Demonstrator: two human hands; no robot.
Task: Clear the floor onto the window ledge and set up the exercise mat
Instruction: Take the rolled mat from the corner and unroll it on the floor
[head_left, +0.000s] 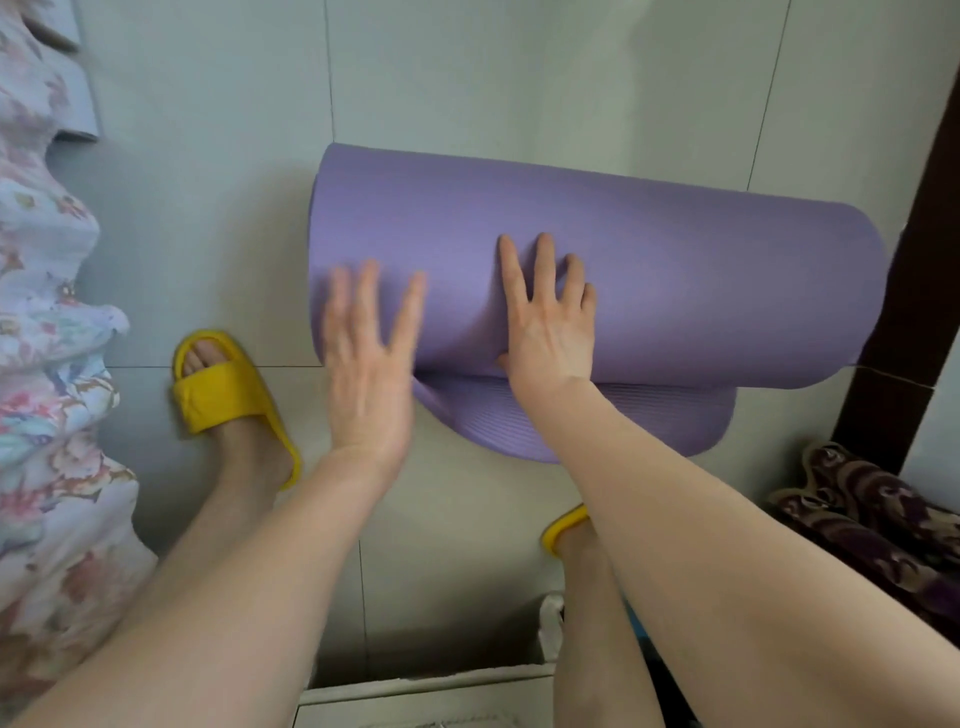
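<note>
The right hand (548, 317) lay flat on top of the rolled purple exercise mat (597, 291), fingers spread and pressed into the foam, the thumb tucked at the near side of the roll where the loose end came out. It was not closed around anything, only bearing down with the palm. The left hand (369, 358) was open as well, fingers splayed, hovering at the left end of the roll (it was blurred, so I could not say whether it touched the mat). The mat lay across the tiled floor (208, 182), mostly rolled up, with a short ribbed flap already flat on the tiles toward the person's feet.

To my eye the unrolling was only starting, the floor there being bare enough for it. The next move would call for both palms to push the roll away evenly, keeping it square so it did not run toward the dark door frame (904, 312) at its right end. A yellow slipper (228, 395) stood just left of the mat, with floral bedding (47, 312) along the floor's left edge.
</note>
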